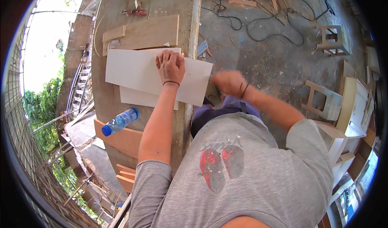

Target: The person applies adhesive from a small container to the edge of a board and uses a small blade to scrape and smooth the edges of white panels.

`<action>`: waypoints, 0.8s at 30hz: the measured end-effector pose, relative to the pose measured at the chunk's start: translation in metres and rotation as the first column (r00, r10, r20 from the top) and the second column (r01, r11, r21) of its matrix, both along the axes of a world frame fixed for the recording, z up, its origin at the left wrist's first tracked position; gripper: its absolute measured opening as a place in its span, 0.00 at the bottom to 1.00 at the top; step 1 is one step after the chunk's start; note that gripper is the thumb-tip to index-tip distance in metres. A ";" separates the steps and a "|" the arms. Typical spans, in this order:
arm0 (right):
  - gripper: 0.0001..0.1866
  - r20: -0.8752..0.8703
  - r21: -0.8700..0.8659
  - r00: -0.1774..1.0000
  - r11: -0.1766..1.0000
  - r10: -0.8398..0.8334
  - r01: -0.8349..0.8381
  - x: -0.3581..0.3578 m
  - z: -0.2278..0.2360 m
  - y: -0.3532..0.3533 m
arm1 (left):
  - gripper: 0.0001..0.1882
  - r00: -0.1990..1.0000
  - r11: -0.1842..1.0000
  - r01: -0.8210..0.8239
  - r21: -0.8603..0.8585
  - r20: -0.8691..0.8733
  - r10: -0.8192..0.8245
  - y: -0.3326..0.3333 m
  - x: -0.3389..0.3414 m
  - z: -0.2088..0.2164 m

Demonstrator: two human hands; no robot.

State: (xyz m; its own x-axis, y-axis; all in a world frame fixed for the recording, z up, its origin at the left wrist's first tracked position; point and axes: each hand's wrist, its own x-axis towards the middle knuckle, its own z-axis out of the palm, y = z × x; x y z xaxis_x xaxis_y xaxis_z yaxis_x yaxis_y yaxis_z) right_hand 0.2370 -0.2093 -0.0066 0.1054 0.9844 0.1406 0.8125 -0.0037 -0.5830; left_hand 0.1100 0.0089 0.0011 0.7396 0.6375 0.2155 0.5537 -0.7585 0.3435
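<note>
A white flat board (pixel 133 68) lies askew on the workbench, and another white board (pixel 141 97) shows from under it. My left hand (pixel 170 68) bears down on the upper board, its fingers bent together near the far edge. At the board's right end, just past the bench edge, is my right hand (pixel 229 82), blurred by motion. Its fingers look closed like a fist. Whatever they may hold I cannot make out. Both wrists wear a thin dark band.
Beyond the boards lie a plywood piece (pixel 151 30) and red-handled pliers (pixel 136 12). A blue-capped plastic bottle (pixel 120 121) lies on the bench left of my forearm, near brown wood strips (pixel 121 139). Black cables (pixel 258 25) and stools (pixel 323 102) are on the floor at right.
</note>
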 end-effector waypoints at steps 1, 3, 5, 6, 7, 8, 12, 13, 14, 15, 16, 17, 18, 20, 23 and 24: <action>0.07 -0.041 -0.093 0.995 0.991 0.089 -0.092 -0.015 -0.003 -0.002 | 0.08 1.000 1.000 0.003 0.002 -0.001 -0.003 0.001 0.001 0.000; 0.07 -0.036 -0.099 0.997 0.992 0.071 -0.074 -0.017 -0.010 0.000 | 0.08 1.000 1.000 0.001 0.006 -0.016 0.000 0.000 0.000 0.002; 0.07 0.012 0.014 0.995 0.995 -0.095 0.095 -0.002 -0.020 0.007 | 0.08 1.000 1.000 0.011 0.004 -0.026 -0.010 -0.001 0.000 0.003; 0.07 0.038 0.134 0.970 0.963 -0.239 0.232 0.021 -0.027 0.014 | 0.08 1.000 1.000 0.008 0.001 -0.030 -0.008 0.000 0.000 0.003; 0.08 0.090 -0.060 0.912 0.911 -0.401 0.407 0.047 -0.024 0.026 | 0.08 0.999 1.000 0.018 0.006 -0.037 -0.018 0.000 0.000 0.003; 0.08 0.175 -0.233 0.824 0.791 -0.539 0.566 0.066 -0.020 0.036 | 0.08 0.999 0.999 0.031 0.016 -0.041 -0.030 0.003 0.002 0.003; 0.06 -0.012 0.200 0.987 0.967 -0.160 0.160 0.033 -0.027 0.008 | 0.08 1.000 1.000 0.011 0.014 -0.027 -0.011 -0.003 -0.001 0.002; 0.05 -0.044 0.102 0.999 0.994 -0.027 0.032 0.007 -0.020 0.000 | 0.08 0.999 1.000 0.003 0.012 -0.032 -0.002 -0.003 -0.004 0.001; 0.05 -0.083 0.012 0.992 0.995 0.096 -0.095 -0.006 -0.014 -0.004 | 0.08 1.000 1.000 0.001 0.016 -0.031 -0.001 -0.001 -0.001 0.001; 0.05 -0.076 0.011 0.992 0.995 0.099 -0.099 -0.003 -0.012 -0.001 | 0.08 1.000 1.000 -0.002 0.016 -0.024 0.003 0.000 0.001 0.002; 0.04 -0.022 0.012 0.992 0.993 0.121 -0.120 0.002 -0.009 0.001 | 0.08 1.000 1.000 0.001 0.014 -0.016 -0.001 0.000 0.002 0.002; 0.04 0.025 0.012 0.989 0.989 0.144 -0.145 0.005 -0.009 0.003 | 0.08 1.000 1.000 0.003 0.013 -0.014 -0.002 -0.001 0.001 0.002; 0.02 0.096 0.022 0.995 1.000 -0.009 0.007 0.019 -0.015 0.013 | 0.08 1.000 1.000 -0.001 0.013 -0.013 0.001 -0.002 0.002 0.003; 0.03 0.083 -0.036 0.970 0.972 -0.228 0.232 0.058 -0.017 0.031 | 0.06 1.000 0.999 0.014 0.050 0.007 -0.014 -0.002 0.002 0.005; 0.04 0.043 0.021 0.959 0.960 -0.281 0.280 0.052 -0.007 0.027 | 0.07 1.000 0.998 0.014 0.056 0.019 -0.015 -0.002 0.001 0.003; 0.05 0.024 0.132 0.993 0.985 -0.116 0.112 0.040 -0.002 0.020 | 0.07 1.000 0.998 0.005 0.060 0.024 -0.006 0.001 0.002 0.004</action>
